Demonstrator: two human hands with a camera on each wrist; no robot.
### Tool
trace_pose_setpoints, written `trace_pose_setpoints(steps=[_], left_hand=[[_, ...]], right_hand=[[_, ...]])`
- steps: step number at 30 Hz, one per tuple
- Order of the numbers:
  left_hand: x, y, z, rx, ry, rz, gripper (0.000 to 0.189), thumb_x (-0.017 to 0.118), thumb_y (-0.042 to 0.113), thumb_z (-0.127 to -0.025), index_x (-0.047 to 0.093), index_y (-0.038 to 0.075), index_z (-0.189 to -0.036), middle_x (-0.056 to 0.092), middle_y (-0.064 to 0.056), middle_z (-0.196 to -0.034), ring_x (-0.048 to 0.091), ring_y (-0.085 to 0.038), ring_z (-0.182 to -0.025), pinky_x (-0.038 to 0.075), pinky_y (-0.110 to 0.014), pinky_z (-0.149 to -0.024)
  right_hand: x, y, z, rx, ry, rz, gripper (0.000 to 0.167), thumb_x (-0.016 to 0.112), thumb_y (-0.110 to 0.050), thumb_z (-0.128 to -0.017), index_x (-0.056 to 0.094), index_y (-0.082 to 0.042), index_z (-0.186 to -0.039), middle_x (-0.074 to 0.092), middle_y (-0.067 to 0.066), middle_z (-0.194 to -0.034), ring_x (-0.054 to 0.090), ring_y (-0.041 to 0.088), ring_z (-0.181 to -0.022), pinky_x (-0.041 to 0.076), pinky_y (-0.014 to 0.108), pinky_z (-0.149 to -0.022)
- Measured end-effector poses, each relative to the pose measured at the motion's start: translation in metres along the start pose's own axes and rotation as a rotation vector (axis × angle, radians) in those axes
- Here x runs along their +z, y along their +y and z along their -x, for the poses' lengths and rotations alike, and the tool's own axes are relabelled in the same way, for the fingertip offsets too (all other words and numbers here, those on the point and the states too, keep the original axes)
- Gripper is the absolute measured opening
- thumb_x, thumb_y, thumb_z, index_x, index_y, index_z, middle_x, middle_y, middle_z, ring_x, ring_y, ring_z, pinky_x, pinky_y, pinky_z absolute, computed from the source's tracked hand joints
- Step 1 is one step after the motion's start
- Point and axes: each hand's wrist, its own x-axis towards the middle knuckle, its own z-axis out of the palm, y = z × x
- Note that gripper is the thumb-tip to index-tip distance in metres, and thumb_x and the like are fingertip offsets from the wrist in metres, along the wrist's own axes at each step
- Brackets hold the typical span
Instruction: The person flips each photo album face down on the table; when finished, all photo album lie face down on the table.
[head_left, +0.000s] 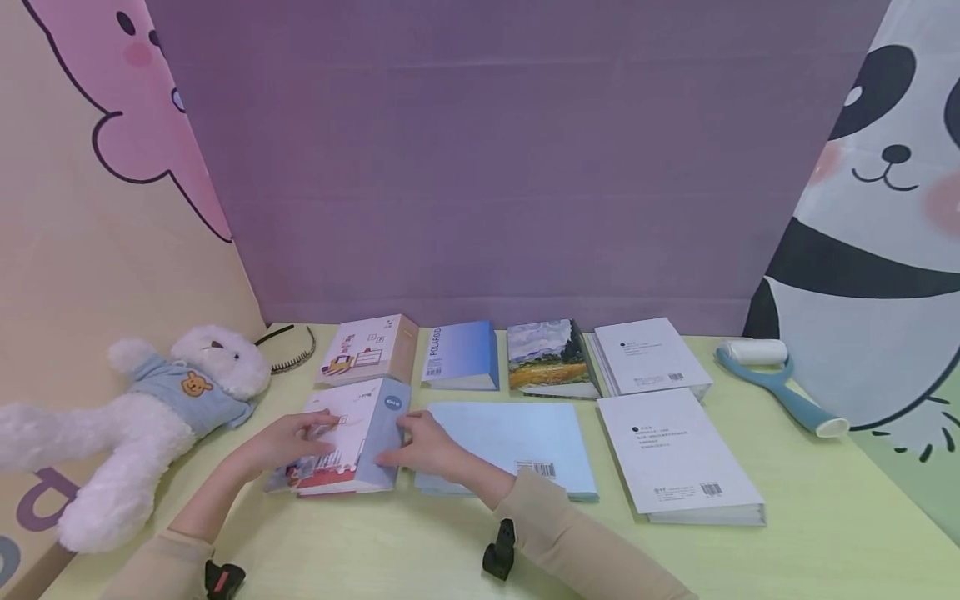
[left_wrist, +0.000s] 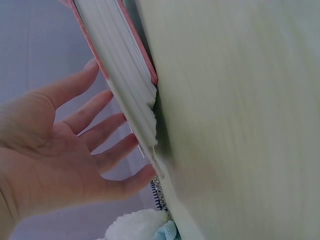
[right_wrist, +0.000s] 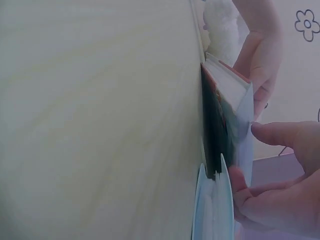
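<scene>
A thick book with a white illustrated cover, red near its front edge and a grey-blue spine, lies at the left-centre of the table. Over its left side rests my left hand, fingers spread and fairly straight, touching the cover and edge. The left wrist view shows the book's page block beside those fingers. My right hand holds the spine side, thumb on the spine and fingers farther back. In the right wrist view that spine side stands raised, with a dark gap underneath. Some fingertips are hidden.
Right of the book lies a light blue book, then a white book. Behind are a pinkish book, blue book, landscape-covered book and white book. A plush toy, headband and lint roller flank them.
</scene>
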Motion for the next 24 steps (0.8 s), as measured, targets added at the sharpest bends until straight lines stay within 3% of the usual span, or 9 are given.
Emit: trace_pose_setpoints(steps=[2,5,9,12,24], left_hand=[[0.0003,-0.0006,-0.0006,0.0,-0.003,-0.002,0.053,0.068,0.024,-0.085,0.053,-0.001,-0.129,0.039,-0.03,-0.14,0.032,-0.05,-0.13,0.032,-0.06,-0.102],[0.0004,-0.0005,-0.0012,-0.009,-0.014,-0.013,0.054,0.069,0.023,-0.085,0.052,-0.002,-0.13,0.037,-0.029,-0.142,0.028,-0.049,-0.132,0.029,-0.06,-0.104],[0.0005,0.0004,-0.0021,-0.031,-0.019,-0.021,0.056,0.069,0.024,-0.084,0.052,-0.001,-0.131,0.036,-0.027,-0.144,0.026,-0.048,-0.134,0.028,-0.061,-0.105],[0.0013,0.0006,-0.0029,-0.037,-0.017,-0.016,0.056,0.069,0.024,-0.084,0.051,0.0,-0.132,0.036,-0.026,-0.144,0.025,-0.048,-0.134,0.028,-0.06,-0.106],[0.0032,0.006,-0.0015,-0.074,-0.025,-0.058,0.059,0.068,0.029,-0.085,0.049,0.003,-0.135,0.03,-0.027,-0.147,0.023,-0.049,-0.135,0.026,-0.063,-0.105]], right_hand=[[-0.0016,0.0014,-0.0004,-0.005,-0.024,0.015,0.049,0.073,-0.022,-0.081,0.059,0.006,-0.118,0.056,0.017,-0.118,0.054,0.021,-0.097,0.05,0.031,-0.079],[-0.0028,0.0027,-0.0002,0.001,-0.066,0.036,0.042,0.072,-0.024,-0.082,0.065,0.0,-0.115,0.06,0.013,-0.123,0.057,0.02,-0.105,0.051,0.033,-0.085],[-0.003,-0.0003,0.0025,0.01,-0.103,0.029,0.048,0.071,-0.026,-0.083,0.061,-0.003,-0.124,0.047,0.013,-0.142,0.049,0.025,-0.125,0.046,0.038,-0.099],[-0.0028,-0.0026,0.004,0.008,-0.121,0.023,0.051,0.071,-0.026,-0.083,0.058,-0.002,-0.127,0.041,0.015,-0.146,0.042,0.027,-0.132,0.042,0.039,-0.104],[-0.0058,-0.0023,0.0052,0.056,-0.189,0.003,0.052,0.063,-0.03,-0.089,0.053,0.0,-0.131,0.036,0.011,-0.149,0.03,0.023,-0.14,0.036,0.038,-0.109]])
